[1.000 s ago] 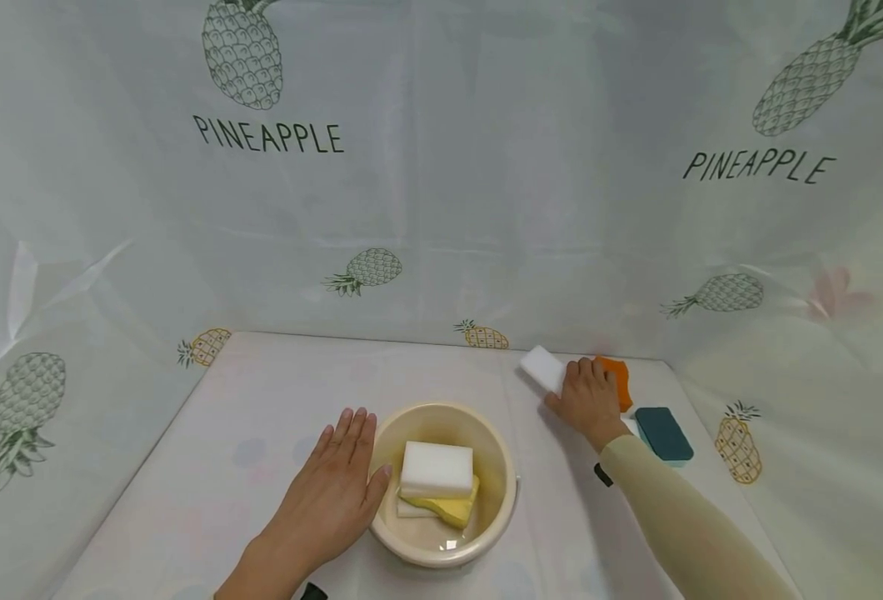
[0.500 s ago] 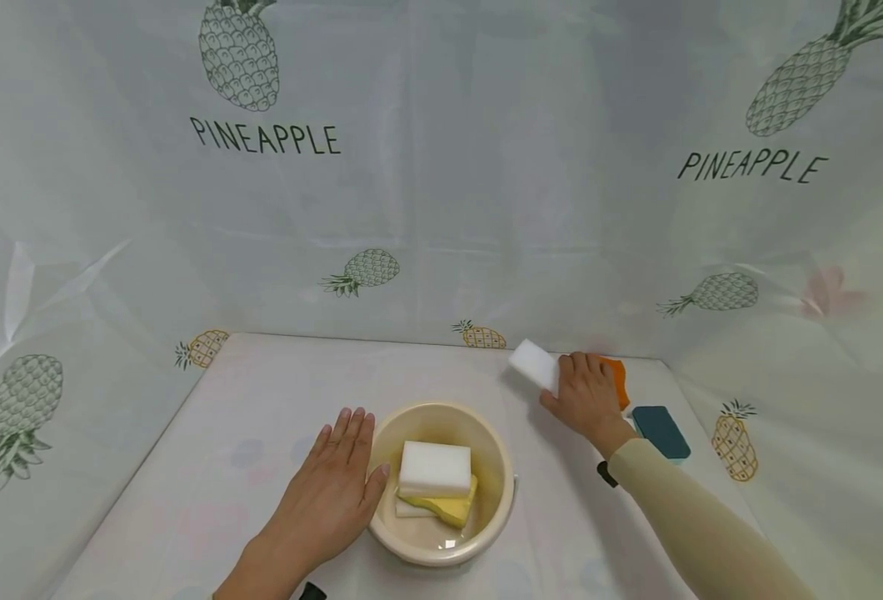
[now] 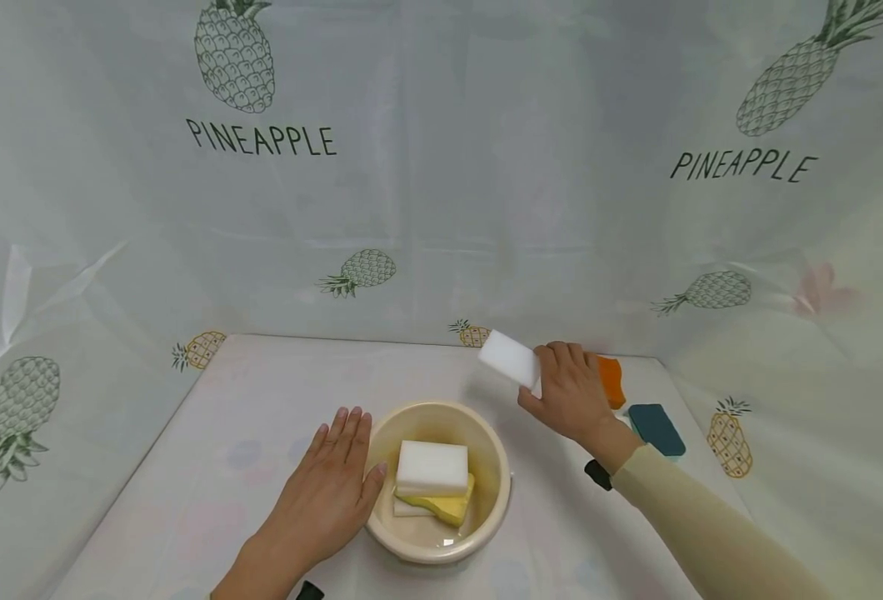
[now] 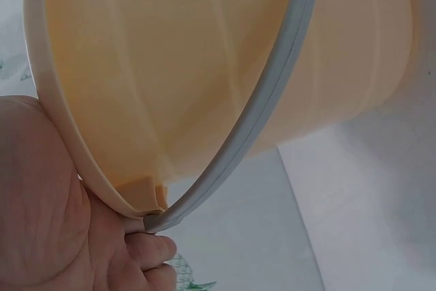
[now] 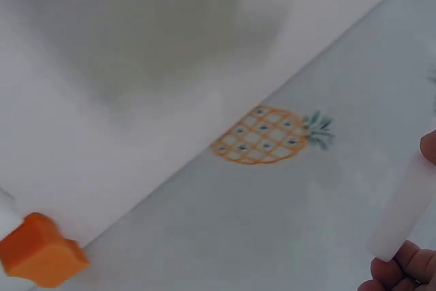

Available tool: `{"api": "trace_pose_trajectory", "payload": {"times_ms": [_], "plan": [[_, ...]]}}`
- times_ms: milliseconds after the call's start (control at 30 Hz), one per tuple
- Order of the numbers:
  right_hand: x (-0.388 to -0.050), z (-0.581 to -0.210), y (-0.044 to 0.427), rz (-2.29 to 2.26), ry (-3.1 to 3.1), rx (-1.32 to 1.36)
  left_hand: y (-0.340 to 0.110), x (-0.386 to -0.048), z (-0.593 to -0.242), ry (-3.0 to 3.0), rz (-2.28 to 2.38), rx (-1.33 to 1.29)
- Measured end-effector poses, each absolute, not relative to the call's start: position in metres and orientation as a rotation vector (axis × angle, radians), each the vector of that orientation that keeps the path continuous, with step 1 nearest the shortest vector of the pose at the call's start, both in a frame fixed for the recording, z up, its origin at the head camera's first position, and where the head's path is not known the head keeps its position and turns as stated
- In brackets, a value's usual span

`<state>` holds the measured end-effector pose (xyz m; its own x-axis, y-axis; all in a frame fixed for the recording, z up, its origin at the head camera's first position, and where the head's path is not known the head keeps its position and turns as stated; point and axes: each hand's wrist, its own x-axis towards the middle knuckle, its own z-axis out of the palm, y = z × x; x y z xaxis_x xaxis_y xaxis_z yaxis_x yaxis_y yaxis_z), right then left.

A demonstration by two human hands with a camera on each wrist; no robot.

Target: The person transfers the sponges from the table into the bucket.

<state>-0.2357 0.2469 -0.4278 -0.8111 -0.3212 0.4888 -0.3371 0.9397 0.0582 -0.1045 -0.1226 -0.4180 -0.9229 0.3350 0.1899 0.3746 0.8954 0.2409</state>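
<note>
A cream bucket (image 3: pixel 505 475) stands on the table, with a white sponge block (image 3: pixel 432 468) lying on a yellow sponge (image 3: pixel 452 507) inside it; another white piece shows underneath. My left hand (image 3: pixel 325 500) rests with straight fingers against the bucket's left side. In the left wrist view its palm touches the rim beside the grey handle (image 4: pixel 271 86). Right of the bucket and farther back, my right hand (image 3: pixel 572 392) pinches a second white sponge (image 3: pixel 507 360) between thumb and fingers, tilted above the table. The right wrist view shows that sponge (image 5: pixel 403 212) edge-on.
Behind and right of my right hand lie an orange sponge (image 3: pixel 612 383) and a dark teal sponge (image 3: pixel 657 429). Part of a white thing shows beside the teal one. A pineapple-printed sheet (image 3: pixel 426 167) rises behind the table (image 3: pixel 321 375).
My right hand has moved left and lifted with the white sponge, away from the orange one, which now shows more. The left hand has stayed at the bucket.
</note>
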Motion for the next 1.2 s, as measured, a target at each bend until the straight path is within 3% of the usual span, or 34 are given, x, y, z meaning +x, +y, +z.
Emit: {"api": "trace_pose_trajectory", "payload": {"times_ms": [500,1200], "plan": [[-0.183,-0.387,0.192,0.217,-2.503,0.794,-0.122,-0.104,-0.418,-2.903,-0.431,-0.547],[-0.159,-0.403,0.167,0.146,-2.619,1.031,-0.122,-0.104,-0.420,-2.896,-0.441,-0.555]]}}
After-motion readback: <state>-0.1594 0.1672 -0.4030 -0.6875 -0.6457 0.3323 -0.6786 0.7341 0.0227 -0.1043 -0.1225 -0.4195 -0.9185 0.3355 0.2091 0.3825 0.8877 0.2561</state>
